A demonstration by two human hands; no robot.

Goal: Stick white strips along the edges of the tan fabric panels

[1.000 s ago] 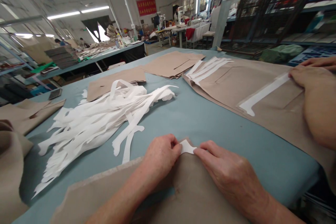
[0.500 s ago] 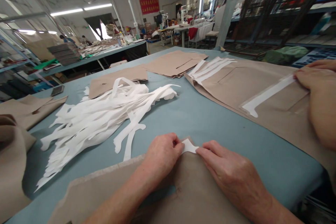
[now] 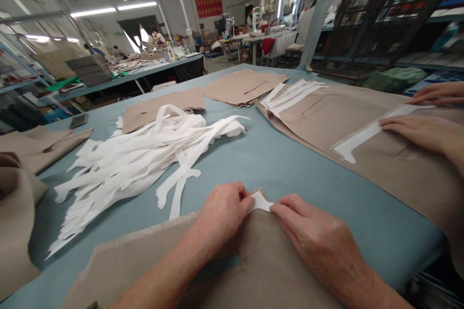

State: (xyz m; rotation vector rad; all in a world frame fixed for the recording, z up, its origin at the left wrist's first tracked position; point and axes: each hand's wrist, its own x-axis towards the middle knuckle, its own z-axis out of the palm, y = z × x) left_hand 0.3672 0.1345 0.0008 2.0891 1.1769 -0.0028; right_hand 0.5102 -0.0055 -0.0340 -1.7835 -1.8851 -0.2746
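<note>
My left hand [image 3: 223, 215] pinches the left side of a white curved strip [image 3: 260, 201] between thumb and forefinger. At its right end, my right hand [image 3: 321, 234] has its fingertips closed on the same strip. The strip lies along the edge of a brown sheet of fabric or leather [image 3: 279, 270], which spreads toward me under both hands. Most of the strip is hidden by my fingers. Just beyond my left hand rests a loose heap of similar white strips [image 3: 145, 159].
At the right, a co-worker's hands [image 3: 416, 130] press a white strip [image 3: 362, 130] onto another brown sheet [image 3: 326, 125]. Stacked brown pieces [image 3: 239, 87] lie at the back of the blue-green table [image 3: 290, 164]. More brown material [image 3: 18, 222] sits at the left, near a phone [image 3: 79, 120].
The co-worker's nearer hand has slid left and toward me, and more of the strip's far end shows. My own hands have hardly moved.
</note>
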